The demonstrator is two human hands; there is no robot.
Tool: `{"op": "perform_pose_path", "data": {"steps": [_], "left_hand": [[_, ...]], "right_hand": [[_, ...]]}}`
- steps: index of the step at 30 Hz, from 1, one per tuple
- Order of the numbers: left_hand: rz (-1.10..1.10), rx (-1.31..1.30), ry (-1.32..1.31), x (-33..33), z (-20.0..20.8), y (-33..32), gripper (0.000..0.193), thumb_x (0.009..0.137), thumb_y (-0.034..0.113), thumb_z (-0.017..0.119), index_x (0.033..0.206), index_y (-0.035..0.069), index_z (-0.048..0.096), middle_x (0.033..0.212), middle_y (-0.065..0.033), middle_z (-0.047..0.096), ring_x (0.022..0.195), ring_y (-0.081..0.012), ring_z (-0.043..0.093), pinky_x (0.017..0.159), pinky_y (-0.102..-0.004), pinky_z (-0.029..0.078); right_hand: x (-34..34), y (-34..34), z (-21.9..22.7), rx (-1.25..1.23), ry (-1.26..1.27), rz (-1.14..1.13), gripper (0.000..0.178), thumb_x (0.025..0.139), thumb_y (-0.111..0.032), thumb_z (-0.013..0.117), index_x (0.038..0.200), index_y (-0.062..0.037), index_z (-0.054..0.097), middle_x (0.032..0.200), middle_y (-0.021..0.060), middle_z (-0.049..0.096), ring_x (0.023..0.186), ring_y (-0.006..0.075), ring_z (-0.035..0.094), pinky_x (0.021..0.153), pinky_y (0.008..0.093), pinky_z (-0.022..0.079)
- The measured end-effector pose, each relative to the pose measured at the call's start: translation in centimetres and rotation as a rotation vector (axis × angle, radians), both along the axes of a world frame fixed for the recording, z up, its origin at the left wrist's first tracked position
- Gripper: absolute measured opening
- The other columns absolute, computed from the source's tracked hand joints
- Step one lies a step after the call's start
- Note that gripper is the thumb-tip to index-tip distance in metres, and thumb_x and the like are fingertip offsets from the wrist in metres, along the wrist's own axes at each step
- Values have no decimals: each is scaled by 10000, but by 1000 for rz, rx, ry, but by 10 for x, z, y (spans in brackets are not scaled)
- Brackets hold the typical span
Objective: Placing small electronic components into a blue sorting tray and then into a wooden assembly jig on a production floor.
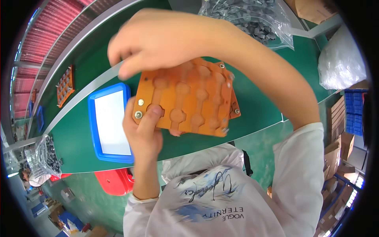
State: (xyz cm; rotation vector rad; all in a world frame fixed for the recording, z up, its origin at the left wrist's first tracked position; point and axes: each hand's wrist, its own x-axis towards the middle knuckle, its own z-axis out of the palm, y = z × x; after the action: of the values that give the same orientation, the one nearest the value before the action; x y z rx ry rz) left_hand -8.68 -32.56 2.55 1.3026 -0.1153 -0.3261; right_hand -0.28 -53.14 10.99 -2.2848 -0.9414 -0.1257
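Note:
An orange jig plate (189, 96) with rows of round recesses joined by slots is held tilted above the green table. Metal screws stand at its corners. My left hand (144, 122) grips its left edge, thumb on the top face and fingers underneath. Another orange plate (234, 106) shows partly from beneath its right side. My right hand (152, 41) reaches across above the far left corner, slightly blurred. Its fingers are bent, with a gap to the thumb, and nothing is visible in them. Whether it touches the plate is hard to see.
A blue tray (93, 126) with a white bottom lies left of the plate. Beyond a metal rail rests another orange jig (65, 87). Clear bags of grey parts (256, 23) lie at the far side and left end (49, 156). A red stool (114, 181) stands below the table edge.

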Motion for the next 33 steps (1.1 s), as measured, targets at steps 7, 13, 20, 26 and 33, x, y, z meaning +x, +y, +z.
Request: {"op": "perform_pose_path", "data": {"steps": [7, 13, 20, 26, 33], "left_hand": [[78, -177, 496, -62, 2, -18, 278, 994, 141, 591, 1195, -37, 517, 1028, -198, 666, 738, -310, 709, 605, -438, 627], [-199, 510, 229, -26, -11, 62, 255, 998, 176, 589, 1150, -27, 608, 799, -136, 705, 605, -247, 689, 602, -325, 570], [-102, 1111, -563, 13, -29, -39, 677, 887, 206, 749, 1454, -2, 442, 1414, -239, 451, 1291, -368, 502, 1035, -399, 479], [-316, 856, -742, 27, -42, -19, 750, 772, 140, 839, 1420, 9, 483, 1418, -203, 446, 1295, -415, 493, 1041, -431, 479], [-364, 881, -812, 30, -33, -57, 600, 823, 236, 798, 1338, 30, 570, 1314, -216, 537, 1299, -411, 490, 1093, -474, 416]], "right_hand": [[-145, -141, -137, 438, -61, -1222, 302, 926, -203, 714, 1155, -7, 693, 1265, 138, 664, 1187, 228, 628, 1000, 354, 498], [-130, -208, -167, -113, -159, -1397, 668, 873, -425, 749, 1411, -84, 545, 1532, 246, 411, 1403, 443, 406, 1143, 489, 351], [-68, -200, -162, -567, -50, -1419, 753, 883, -646, 622, 1516, -272, 457, 1572, 246, 356, 1385, 511, 390, 1061, 722, 311], [-98, -193, -174, -396, -275, -1217, 543, 855, -397, 732, 1333, -159, 632, 1206, 96, 625, 1128, 309, 595, 877, 481, 526], [-102, -198, -163, -448, -377, -1077, 409, 815, -324, 767, 1176, -140, 711, 1041, 47, 670, 948, 233, 667, 706, 366, 573]]}}
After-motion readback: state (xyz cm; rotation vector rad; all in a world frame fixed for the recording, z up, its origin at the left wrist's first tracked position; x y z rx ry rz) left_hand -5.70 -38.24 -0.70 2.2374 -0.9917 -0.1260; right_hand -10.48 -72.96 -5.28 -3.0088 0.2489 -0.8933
